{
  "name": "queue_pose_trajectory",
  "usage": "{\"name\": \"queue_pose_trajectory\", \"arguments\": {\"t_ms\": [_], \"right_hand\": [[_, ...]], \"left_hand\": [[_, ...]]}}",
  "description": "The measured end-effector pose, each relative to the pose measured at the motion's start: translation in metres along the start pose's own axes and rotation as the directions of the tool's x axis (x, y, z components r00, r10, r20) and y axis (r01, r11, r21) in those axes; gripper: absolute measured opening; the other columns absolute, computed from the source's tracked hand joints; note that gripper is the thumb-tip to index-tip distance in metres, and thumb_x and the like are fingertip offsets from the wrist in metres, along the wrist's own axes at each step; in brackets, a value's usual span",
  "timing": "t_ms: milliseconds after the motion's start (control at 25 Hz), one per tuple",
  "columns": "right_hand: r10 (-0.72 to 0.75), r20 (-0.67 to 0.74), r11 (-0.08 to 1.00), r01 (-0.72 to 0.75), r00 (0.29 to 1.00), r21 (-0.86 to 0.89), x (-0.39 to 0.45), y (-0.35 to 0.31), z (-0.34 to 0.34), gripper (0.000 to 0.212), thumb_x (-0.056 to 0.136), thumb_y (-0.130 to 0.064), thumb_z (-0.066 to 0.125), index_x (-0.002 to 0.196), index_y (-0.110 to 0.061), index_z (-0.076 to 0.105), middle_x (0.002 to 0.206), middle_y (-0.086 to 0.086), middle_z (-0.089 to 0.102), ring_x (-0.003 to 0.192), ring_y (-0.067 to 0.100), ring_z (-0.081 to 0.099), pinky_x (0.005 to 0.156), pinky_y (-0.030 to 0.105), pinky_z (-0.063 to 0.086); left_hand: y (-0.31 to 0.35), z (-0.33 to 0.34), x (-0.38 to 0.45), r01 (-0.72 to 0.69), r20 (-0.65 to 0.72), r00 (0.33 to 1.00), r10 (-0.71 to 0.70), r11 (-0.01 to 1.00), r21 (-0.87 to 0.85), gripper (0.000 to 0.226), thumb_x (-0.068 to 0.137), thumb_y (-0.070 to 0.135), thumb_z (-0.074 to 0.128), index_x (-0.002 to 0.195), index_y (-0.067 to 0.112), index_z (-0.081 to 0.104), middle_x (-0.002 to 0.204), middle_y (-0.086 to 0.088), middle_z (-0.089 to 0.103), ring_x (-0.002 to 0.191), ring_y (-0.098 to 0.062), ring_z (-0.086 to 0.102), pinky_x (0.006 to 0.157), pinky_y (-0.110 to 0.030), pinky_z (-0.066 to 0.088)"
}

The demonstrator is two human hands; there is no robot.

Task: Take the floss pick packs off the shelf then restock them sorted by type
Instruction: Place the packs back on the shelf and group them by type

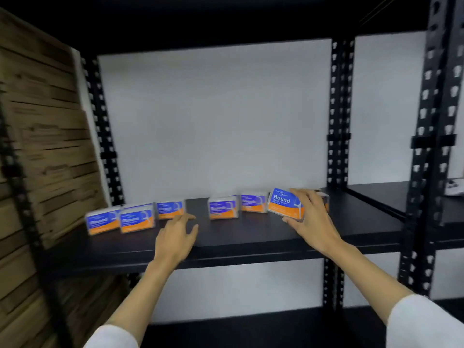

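Six floss pick packs stand in a row on the black shelf (pixel 251 237). At nine o'clock, the left hand (pixel 175 237) hovers with fingers spread, empty, by the third pack (pixel 170 209). At three o'clock, the right hand (pixel 310 217) grips a tilted "Round" pack (pixel 282 203); swinging it carelessly could topple its neighbour (pixel 253 203).

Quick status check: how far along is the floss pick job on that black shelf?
Cannot tell whether this is clearing or restocking. Five packs stand in a row on the shelf, with a gap after the third pack. In hand: the right hand grips the "Round" pack; the left hand reaches, holding nothing. Other labels are too blurred to check sorting.
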State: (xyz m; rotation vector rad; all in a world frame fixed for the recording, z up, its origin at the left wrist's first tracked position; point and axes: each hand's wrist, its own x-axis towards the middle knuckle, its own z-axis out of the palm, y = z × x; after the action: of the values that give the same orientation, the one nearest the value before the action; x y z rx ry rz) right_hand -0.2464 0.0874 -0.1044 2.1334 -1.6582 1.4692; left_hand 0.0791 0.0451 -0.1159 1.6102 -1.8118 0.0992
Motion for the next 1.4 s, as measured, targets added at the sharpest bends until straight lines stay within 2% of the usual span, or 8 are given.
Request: {"name": "queue_pose_trajectory", "arguments": {"t_ms": [120,200,320,440,640,880,1080,1400], "right_hand": [[-0.053,0.056,0.997,0.05,0.997,0.062,0.012,-0.032,0.044,0.073,0.08,-0.025,0.075,0.142,-0.022,0.038,0.133,-0.002,0.037,0.118,0.0,0.032,0.089,0.004,0.03],[-0.103,0.108,0.99,0.091,0.989,0.105,0.025,-0.056,0.075,0.073,0.08,-0.026,0.075,0.143,-0.022,0.037,0.133,-0.004,0.037,0.114,-0.005,0.029,0.083,-0.003,0.03],[-0.165,0.156,0.984,0.152,0.974,0.092,0.044,-0.089,0.12,0.074,0.082,-0.027,0.073,0.144,-0.025,0.034,0.136,-0.003,0.034,0.125,0.008,0.033,0.096,0.012,0.031],[-0.222,0.274,0.974,0.226,0.936,0.016,0.057,-0.109,0.159,0.074,0.084,-0.024,0.07,0.146,-0.025,0.029,0.142,-0.001,0.028,0.133,0.014,0.031,0.102,0.022,0.034],[-0.192,0.343,0.981,0.188,0.919,0.045,0.062,-0.104,0.177,0.072,0.082,-0.033,0.071,0.143,-0.023,0.034,0.139,-0.002,0.033,0.133,0.013,0.027,0.101,0.021,0.03],[-0.186,0.264,0.967,0.129,0.946,0.218,0.062,-0.098,0.175,0.053,0.083,-0.029,0.072,0.131,-0.027,0.049,0.122,-0.01,0.042,0.117,0.001,0.034,0.082,0.008,0.037],[-0.088,0.277,0.947,-0.006,0.957,0.321,0.069,-0.094,0.179,0.034,0.084,-0.02,0.071,0.116,-0.025,0.059,0.117,-0.006,0.051,0.115,0.011,0.051,0.071,0.012,0.049],[-0.143,0.29,0.972,0.079,0.946,0.221,0.085,-0.131,0.224,0.039,0.086,-0.021,0.068,0.123,-0.022,0.056,0.127,0.001,0.051,0.122,0.015,0.046,0.086,0.026,0.052]], "left_hand": [[-0.044,-0.016,-0.012,0.079,0.016,0.997,-0.082,0.99,0.114,0.04,0.091,0.049,0.046,0.12,0.026,0.062,0.124,0.004,0.063,0.113,-0.021,0.057,0.094,-0.037,0.044],[-0.057,-0.013,-0.018,0.051,-0.03,0.998,-0.046,0.986,0.161,0.055,0.088,0.056,0.028,0.119,0.028,0.064,0.123,0.007,0.064,0.115,-0.016,0.057,0.1,-0.034,0.039],[-0.055,-0.005,-0.018,0.068,-0.046,0.997,-0.06,0.981,0.18,0.049,0.09,0.048,0.029,0.124,0.031,0.06,0.13,0.013,0.059,0.123,-0.008,0.05,0.112,-0.033,0.025],[-0.059,-0.003,-0.017,0.048,-0.059,0.998,-0.038,0.984,0.172,0.041,0.094,0.044,0.036,0.126,0.032,0.058,0.13,0.014,0.058,0.122,-0.006,0.049,0.112,-0.029,0.025],[-0.061,0.002,-0.016,0.027,-0.102,0.995,-0.01,0.986,0.165,0.043,0.092,0.045,0.033,0.122,0.031,0.061,0.125,0.013,0.061,0.117,-0.006,0.053,0.107,-0.027,0.031],[-0.064,0.005,-0.015,0.02,-0.127,0.992,0.001,0.986,0.165,0.039,0.093,0.042,0.037,0.119,0.03,0.063,0.122,0.012,0.063,0.115,-0.007,0.055,0.106,-0.028,0.033],[-0.064,0.003,-0.015,0.025,-0.136,0.991,-0.004,0.988,0.151,0.038,0.093,0.043,0.038,0.12,0.031,0.062,0.123,0.013,0.062,0.114,-0.006,0.055,0.104,-0.027,0.036],[-0.062,0.002,-0.016,0.026,-0.141,0.99,-0.004,0.988,0.152,0.044,0.088,0.046,0.034,0.119,0.031,0.063,0.117,0.014,0.065,0.107,-0.005,0.057,0.097,-0.025,0.04]]}}
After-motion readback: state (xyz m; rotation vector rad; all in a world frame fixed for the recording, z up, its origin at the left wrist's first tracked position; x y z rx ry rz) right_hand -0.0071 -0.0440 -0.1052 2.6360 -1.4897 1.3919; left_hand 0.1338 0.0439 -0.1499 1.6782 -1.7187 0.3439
